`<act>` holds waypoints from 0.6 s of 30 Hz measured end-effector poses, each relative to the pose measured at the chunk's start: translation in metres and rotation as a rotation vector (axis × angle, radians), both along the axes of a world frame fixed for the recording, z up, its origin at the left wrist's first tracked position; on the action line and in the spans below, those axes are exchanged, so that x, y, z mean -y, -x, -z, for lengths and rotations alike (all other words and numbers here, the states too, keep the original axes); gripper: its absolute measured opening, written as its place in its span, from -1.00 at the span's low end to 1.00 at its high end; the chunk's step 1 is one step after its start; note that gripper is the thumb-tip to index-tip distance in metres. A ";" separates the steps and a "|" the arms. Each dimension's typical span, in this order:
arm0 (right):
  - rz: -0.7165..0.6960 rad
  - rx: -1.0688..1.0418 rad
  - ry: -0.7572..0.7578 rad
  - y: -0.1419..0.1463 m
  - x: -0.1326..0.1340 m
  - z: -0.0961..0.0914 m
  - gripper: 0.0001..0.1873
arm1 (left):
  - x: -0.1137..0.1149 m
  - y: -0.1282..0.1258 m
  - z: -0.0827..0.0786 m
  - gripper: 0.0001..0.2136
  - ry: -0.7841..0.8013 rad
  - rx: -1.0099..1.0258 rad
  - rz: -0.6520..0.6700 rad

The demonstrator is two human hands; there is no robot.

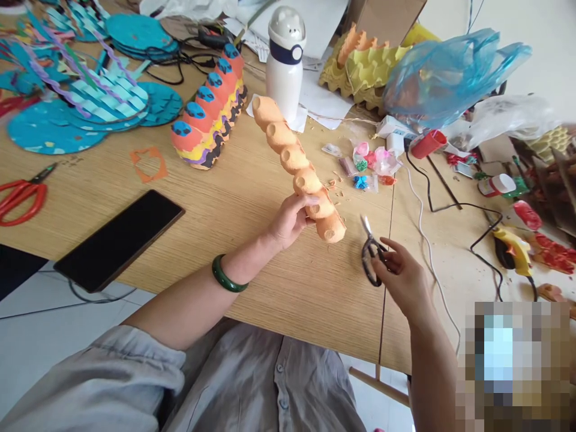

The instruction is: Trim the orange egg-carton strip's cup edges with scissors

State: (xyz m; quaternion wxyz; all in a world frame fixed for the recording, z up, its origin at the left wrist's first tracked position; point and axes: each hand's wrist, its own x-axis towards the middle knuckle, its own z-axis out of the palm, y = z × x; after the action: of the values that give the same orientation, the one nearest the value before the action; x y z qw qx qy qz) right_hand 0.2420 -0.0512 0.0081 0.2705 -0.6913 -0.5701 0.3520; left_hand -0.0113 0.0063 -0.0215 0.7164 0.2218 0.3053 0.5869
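My left hand (294,221) grips the near part of an orange egg-carton strip (294,159), a single row of several bumps slanting away from me. Its thumb lies on top and the other fingers are partly hidden beneath. To the right, my right hand (400,276) holds a pair of black-handled scissors (372,258), blades pointing away from me and apart from the strip. Small orange scraps (335,183) lie beside the strip. Beyond it on the left rests a painted egg-carton caterpillar (209,108) in orange, yellow, purple and black with blue spots.
A black phone (119,240) and red-handled scissors (22,195) lie at left. A white bottle (284,72) stands behind the strip. Small colourful packets (371,159), a yellow glue gun (513,249) and cables (423,222) lie at right. Egg cartons (369,69) and a blue bag (450,78) sit behind.
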 end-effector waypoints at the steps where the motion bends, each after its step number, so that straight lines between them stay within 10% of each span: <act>1: 0.030 -0.177 -0.001 0.002 -0.004 0.000 -0.36 | 0.000 0.000 0.000 -0.75 0.004 -0.004 0.005; 5: -0.023 -0.601 0.076 0.026 -0.017 0.000 -0.45 | 0.000 -0.001 0.000 -0.75 0.021 -0.019 0.022; 18: -0.040 -0.636 -0.134 0.072 -0.020 0.021 -0.59 | 0.011 -0.014 -0.001 -0.66 0.066 -0.036 0.065</act>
State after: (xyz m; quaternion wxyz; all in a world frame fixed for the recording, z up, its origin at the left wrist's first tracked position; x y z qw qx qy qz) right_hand 0.1702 -0.0309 -0.0132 0.4730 -0.5161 -0.4925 0.5171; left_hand 0.0032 -0.0044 -0.0205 0.7364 0.2183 0.3298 0.5489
